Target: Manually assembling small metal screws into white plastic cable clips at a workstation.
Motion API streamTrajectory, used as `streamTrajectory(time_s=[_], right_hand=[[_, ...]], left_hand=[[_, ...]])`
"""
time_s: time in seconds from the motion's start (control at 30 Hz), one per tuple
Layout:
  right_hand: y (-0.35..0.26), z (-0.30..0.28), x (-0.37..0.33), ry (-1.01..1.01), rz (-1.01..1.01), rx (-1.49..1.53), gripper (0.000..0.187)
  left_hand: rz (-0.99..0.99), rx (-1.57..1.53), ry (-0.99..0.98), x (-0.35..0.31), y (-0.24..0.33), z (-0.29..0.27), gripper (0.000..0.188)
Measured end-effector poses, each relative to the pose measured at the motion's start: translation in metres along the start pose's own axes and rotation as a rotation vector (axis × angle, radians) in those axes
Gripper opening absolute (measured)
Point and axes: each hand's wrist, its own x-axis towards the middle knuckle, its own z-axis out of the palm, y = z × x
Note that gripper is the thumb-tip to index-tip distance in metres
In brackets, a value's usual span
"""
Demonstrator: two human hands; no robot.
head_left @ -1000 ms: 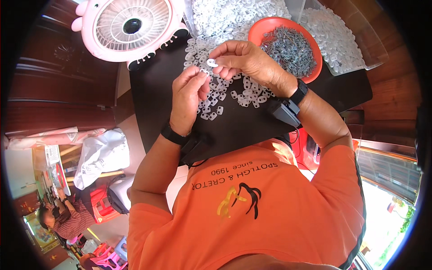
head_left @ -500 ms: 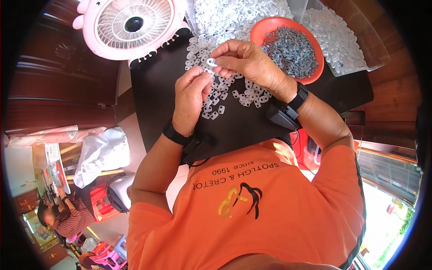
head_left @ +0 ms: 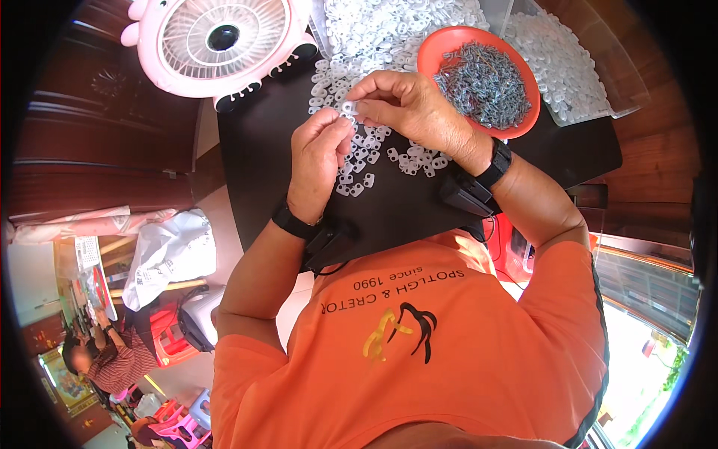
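Observation:
My left hand (head_left: 318, 153) is closed, thumb against forefinger, on a small white plastic piece (head_left: 345, 118) mostly hidden by the fingertips. My right hand (head_left: 415, 111) pinches a white ring-shaped plastic piece (head_left: 349, 108) with a hole in it. The two pieces meet or nearly meet between my fingertips; whether they are joined I cannot tell. Under and around both hands, loose white plastic pieces with holes (head_left: 361, 159) lie scattered on the dark table (head_left: 277, 191). Beside my right wrist stands an orange plate (head_left: 532, 93) heaped with small grey metal nails or screws (head_left: 482, 84).
At the back are a clear bin of white pieces (head_left: 404, 26) and, to the right, another clear plastic bin (head_left: 624, 105) filled likewise. A pink fan (head_left: 134, 37) stands at the far left. Below left, another person in a striped top (head_left: 123, 367) sits near red stools.
My right hand has shifted slightly, bringing its ring-shaped piece down and left, closer to the left fingertips. My left hand has hardly moved.

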Motion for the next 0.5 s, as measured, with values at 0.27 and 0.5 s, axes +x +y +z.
streamTrajectory(time_s=[0.27,0.5], right_hand=[[0.0007,0.0049,-0.0027,-0.007,-0.043,-0.148,0.022],[-0.0048,0.0065,-0.0044,-0.025,-0.034,-0.302,0.029]], left_hand=[[0.045,-0.029,0.007,-0.0003,-0.0031,-0.0002,0.018],[0.030,-0.080,-0.011,0.0007,-0.0053,0.0004,0.019]])
